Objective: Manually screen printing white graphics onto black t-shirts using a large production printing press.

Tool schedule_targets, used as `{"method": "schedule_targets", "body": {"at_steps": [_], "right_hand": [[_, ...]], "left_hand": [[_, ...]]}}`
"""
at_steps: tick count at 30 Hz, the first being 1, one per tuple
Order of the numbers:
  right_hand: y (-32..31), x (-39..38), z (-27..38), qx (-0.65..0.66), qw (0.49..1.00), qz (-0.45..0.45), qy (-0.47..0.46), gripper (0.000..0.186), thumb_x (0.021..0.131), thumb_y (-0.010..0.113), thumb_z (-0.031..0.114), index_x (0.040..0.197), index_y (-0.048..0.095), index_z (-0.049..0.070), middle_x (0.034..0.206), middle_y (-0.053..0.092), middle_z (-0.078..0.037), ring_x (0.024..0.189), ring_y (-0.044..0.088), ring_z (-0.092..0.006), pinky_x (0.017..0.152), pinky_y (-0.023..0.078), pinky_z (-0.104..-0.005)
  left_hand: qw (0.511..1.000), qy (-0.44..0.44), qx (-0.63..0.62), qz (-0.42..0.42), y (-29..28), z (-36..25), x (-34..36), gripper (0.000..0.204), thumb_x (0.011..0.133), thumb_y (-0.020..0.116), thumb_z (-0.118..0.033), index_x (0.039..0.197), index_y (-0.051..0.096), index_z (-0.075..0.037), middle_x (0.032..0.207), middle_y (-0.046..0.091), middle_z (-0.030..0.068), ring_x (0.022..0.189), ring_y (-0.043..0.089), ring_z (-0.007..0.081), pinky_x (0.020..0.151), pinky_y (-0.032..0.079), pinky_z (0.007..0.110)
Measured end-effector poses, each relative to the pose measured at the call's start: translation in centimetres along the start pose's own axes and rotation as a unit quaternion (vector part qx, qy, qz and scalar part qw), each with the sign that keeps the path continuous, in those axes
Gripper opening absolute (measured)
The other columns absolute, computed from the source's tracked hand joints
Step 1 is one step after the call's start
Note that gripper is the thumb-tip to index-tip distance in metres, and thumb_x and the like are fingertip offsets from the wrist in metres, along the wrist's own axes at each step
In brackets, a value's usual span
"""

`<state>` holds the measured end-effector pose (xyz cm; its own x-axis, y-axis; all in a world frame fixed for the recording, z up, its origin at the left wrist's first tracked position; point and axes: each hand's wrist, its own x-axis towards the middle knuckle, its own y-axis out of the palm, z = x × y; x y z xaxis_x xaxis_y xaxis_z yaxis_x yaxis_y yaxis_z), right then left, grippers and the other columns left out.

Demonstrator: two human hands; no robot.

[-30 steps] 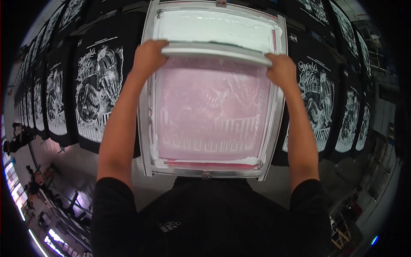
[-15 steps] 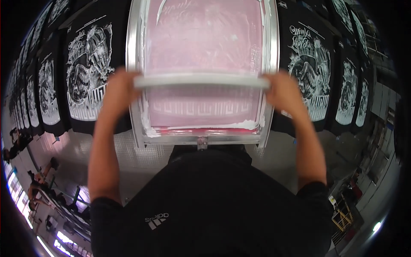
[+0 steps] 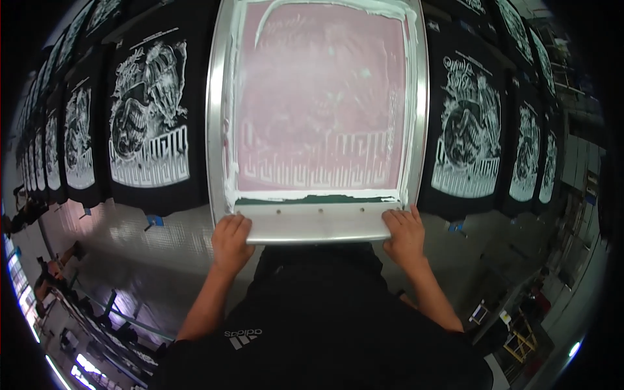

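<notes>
A wide silver squeegee (image 3: 318,226) lies across the near end of a screen-printing frame (image 3: 217,110), its broad metal face with small bolts turned up. Dark green, probably its blade, shows along its far edge. My left hand (image 3: 232,240) is closed on the squeegee's left end, and my right hand (image 3: 404,235) is closed round its right end. Beyond the squeegee stretches the frame's pink mesh (image 3: 318,84), with a faint pattern of lettering and angular lines. Thick white ink (image 3: 411,71) is smeared along the mesh's sides, far edge and near edge.
Black T-shirts with white prints lie on both sides, the nearest being a left shirt (image 3: 149,117) and a right shirt (image 3: 467,130). More printed shirts curve away behind them. Grey floor (image 3: 162,260) shows below. A yellow metal stand (image 3: 522,339) is at lower right.
The squeegee has come toward me from the middle of the mesh to its near end, both hands holding it. Its broad face now shows, and more of the mesh is uncovered.
</notes>
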<state>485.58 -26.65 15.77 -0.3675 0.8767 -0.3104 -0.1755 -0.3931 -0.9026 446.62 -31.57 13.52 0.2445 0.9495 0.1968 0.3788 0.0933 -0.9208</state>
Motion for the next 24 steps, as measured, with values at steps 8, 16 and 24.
{"method": "schedule_targets", "body": {"at_steps": [8,16,24], "right_hand": [[-4.4,22.0,-9.3,-0.066,0.978,-0.189,-0.060,0.040,0.066,0.069,0.005,0.105,0.073,0.011,0.092,0.072,-0.015,0.091,0.065,-0.0357,0.081,0.055,-0.0471],[-15.3,42.7,-12.0,-0.131,0.985,-0.106,0.035,0.049,0.074,0.065,0.016,0.122,0.070,0.019,0.107,0.073,-0.015,0.104,0.069,-0.0339,0.090,0.054,-0.0465],[-14.8,30.5,-10.0,-0.096,0.989,-0.099,-0.058,0.049,0.073,0.062,0.015,0.121,0.070,0.013,0.107,0.073,-0.017,0.101,0.069,-0.0348,0.089,0.055,-0.0468]], "left_hand": [[0.999,0.002,-0.019,-0.030,6.1,14.0,22.5,0.038,0.064,0.075,-0.007,0.102,0.072,-0.009,0.091,0.070,0.0130,0.090,0.068,0.0340,0.079,0.056,0.043],[0.998,-0.032,0.061,0.011,4.4,18.7,44.4,0.043,0.073,0.083,-0.036,0.108,0.074,-0.013,0.097,0.074,0.0147,0.089,0.070,0.0366,0.082,0.054,0.044],[0.998,0.003,0.015,0.064,-1.5,14.4,35.6,0.038,0.076,0.080,-0.034,0.101,0.075,-0.007,0.089,0.072,0.0193,0.087,0.070,0.0359,0.079,0.054,0.042]]}}
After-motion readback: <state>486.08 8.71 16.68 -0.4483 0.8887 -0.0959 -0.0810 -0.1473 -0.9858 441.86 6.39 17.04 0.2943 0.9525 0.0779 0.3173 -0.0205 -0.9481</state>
